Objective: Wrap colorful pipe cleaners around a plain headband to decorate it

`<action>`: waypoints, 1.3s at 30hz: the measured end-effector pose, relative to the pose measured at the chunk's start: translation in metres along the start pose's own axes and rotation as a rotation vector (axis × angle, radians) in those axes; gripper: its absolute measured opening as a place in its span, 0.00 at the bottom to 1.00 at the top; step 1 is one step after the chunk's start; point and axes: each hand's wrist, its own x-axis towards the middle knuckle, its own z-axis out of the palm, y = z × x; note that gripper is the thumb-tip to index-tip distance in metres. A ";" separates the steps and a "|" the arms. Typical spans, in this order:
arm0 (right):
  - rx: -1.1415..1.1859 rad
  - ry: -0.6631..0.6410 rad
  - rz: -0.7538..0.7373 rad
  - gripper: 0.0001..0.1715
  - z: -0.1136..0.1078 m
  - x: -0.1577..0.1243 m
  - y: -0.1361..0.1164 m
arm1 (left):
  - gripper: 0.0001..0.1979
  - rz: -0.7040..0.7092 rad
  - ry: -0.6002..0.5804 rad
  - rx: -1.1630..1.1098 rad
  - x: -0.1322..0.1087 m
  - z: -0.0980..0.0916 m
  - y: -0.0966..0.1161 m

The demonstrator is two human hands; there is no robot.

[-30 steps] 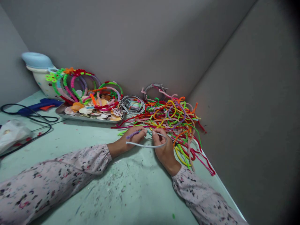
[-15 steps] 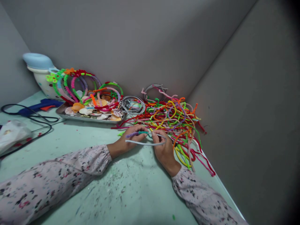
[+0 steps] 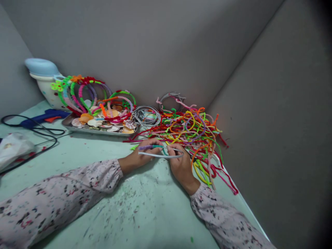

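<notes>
A thin pale headband (image 3: 160, 155) is held between my hands above the table, its curve toward the right and its bare end toward the left. One arm of it is wrapped in fuzzy pipe cleaner, purple (image 3: 145, 147) at the end and teal (image 3: 157, 146) after that. My left hand (image 3: 141, 154) is closed around this wrapped arm. Close beside it, my right hand (image 3: 180, 167) pinches at the headband with thumb and finger. A loose teal strand (image 3: 164, 152) hangs between the two hands; whether the right fingers grip it too, I cannot tell.
Behind my right hand lies a tangled heap of colourful pipe cleaners (image 3: 186, 128). Coiled grey bands (image 3: 147, 116) sit left of it. A metal tray (image 3: 98, 131) holds shells and wrapped headbands. Farther left are a blue glue gun (image 3: 38, 119), a black cable (image 3: 55, 140) and a plastic bag (image 3: 15, 148).
The headband's bare arm has tipped slightly upward and now lies nearer the wrapped arm. The teal strand shows more between my hands, which have barely moved.
</notes>
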 end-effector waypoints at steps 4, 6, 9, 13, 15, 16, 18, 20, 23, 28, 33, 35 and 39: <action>0.000 0.021 0.024 0.10 0.001 0.001 0.001 | 0.10 0.007 0.008 0.010 -0.002 0.001 0.002; -0.001 0.021 0.028 0.10 0.001 0.001 0.001 | 0.10 0.012 -0.003 0.021 -0.002 0.001 0.002; 0.006 0.010 0.041 0.10 0.000 0.001 0.001 | 0.11 0.033 -0.027 0.018 -0.002 -0.001 -0.001; 0.030 -0.017 0.076 0.11 0.000 0.000 0.000 | 0.10 0.036 -0.065 0.009 -0.001 -0.003 -0.008; 0.042 -0.033 0.099 0.10 0.000 0.000 -0.001 | 0.10 0.047 -0.075 0.018 -0.001 -0.004 -0.010; 0.045 -0.038 0.112 0.10 0.000 0.000 -0.001 | 0.10 0.055 -0.081 0.025 0.000 -0.004 -0.011; 0.059 -0.036 0.138 0.11 0.000 0.000 -0.002 | 0.09 0.057 -0.089 0.036 0.000 -0.004 -0.010; 0.073 -0.038 0.155 0.12 0.000 0.001 -0.002 | 0.09 0.046 -0.086 0.034 0.001 -0.004 -0.008; 0.068 -0.038 0.153 0.11 0.000 0.002 -0.001 | 0.09 0.024 -0.077 0.027 0.001 -0.003 -0.005; 0.039 -0.025 0.145 0.11 -0.002 0.004 -0.002 | 0.10 0.024 -0.069 0.028 0.002 0.000 -0.007; 0.046 -0.036 0.162 0.12 -0.001 0.004 -0.004 | 0.13 0.017 -0.061 0.046 0.001 0.000 -0.004; 0.078 -0.040 0.190 0.11 0.000 0.003 -0.004 | 0.13 0.035 -0.079 0.088 0.001 -0.002 0.000; 0.124 -0.062 0.222 0.10 0.002 0.004 -0.002 | 0.13 0.022 -0.092 0.145 0.001 -0.004 0.008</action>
